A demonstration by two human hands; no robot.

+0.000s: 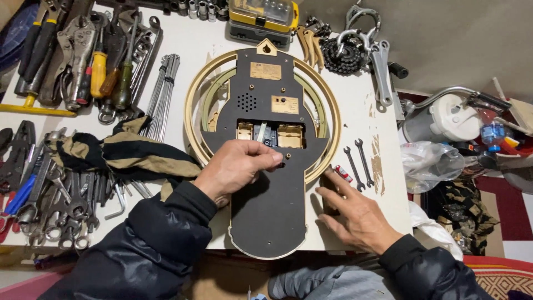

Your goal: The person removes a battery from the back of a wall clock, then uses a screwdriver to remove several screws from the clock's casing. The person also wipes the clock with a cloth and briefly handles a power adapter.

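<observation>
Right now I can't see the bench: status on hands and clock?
Left hand pinching at clock back, below battery bay. Right hand flat on table beside small battery. Nothing obstructing.

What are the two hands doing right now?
Left hand: fingers curled shut, pinching at the clock back; anything held cannot be told.
Right hand: open, flat on the table.

Dark brown clock back [270,205] with cream rim, black-and-tan striped cloth [125,153], yellow-handled screwdriver [98,73], white table [189,41]
</observation>
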